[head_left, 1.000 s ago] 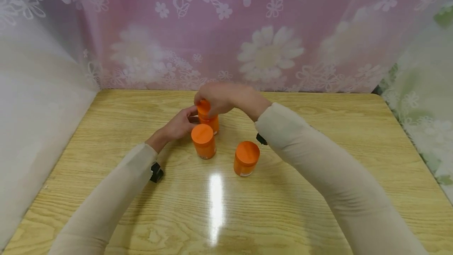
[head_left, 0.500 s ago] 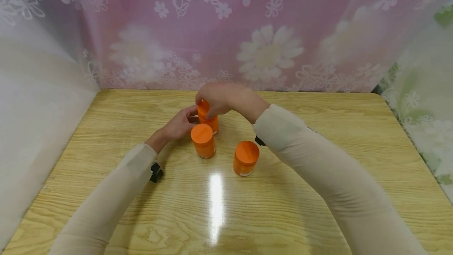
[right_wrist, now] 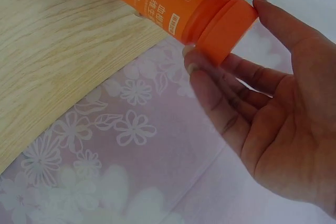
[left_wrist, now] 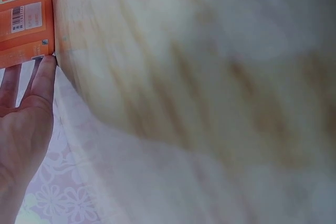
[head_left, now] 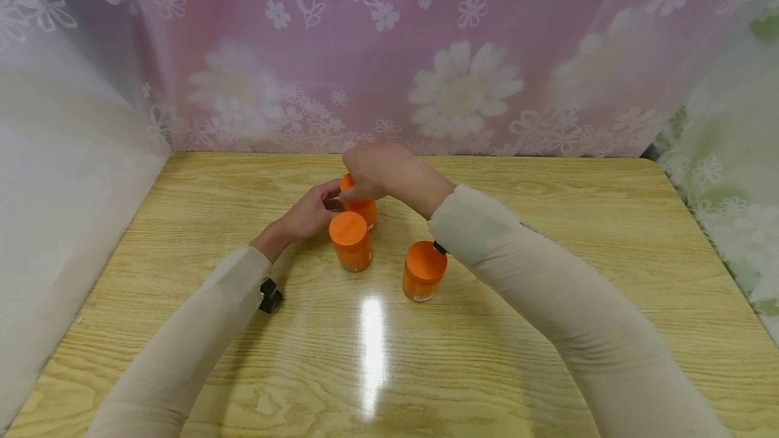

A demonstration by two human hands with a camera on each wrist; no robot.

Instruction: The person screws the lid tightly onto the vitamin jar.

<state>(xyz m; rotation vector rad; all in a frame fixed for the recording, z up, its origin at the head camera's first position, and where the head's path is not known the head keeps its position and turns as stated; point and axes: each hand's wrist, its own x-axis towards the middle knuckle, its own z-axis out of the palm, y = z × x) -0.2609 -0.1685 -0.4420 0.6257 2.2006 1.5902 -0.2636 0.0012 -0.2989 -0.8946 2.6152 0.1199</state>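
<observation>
Three orange lidded bottles stand upright on the table. The rear bottle (head_left: 365, 213) is between both hands and partly hidden by them. My left hand (head_left: 309, 213) holds its body from the left, with fingers behind and the thumb at the near side. From above, my right hand (head_left: 383, 171) grips the bottle's orange cap (right_wrist: 228, 31), thumb on one side and fingertips on the other. In the right wrist view the cap sits on the bottle's neck. Just in front stands a second bottle (head_left: 351, 249); the third bottle (head_left: 422, 279) is nearer and to the right.
The wood-grain table (head_left: 517, 370) runs back to a pink flowered curtain (head_left: 365, 73). Pale sheets hang at both sides. A small black device (head_left: 270, 296) is on the left wrist, and the right sleeve (head_left: 481, 235) passes close by the third bottle.
My right hand has turned a little on the cap, its knuckles shifting right while the wrist and sleeve moved left and nearer. The left hand and the other two bottles have stayed in place.
</observation>
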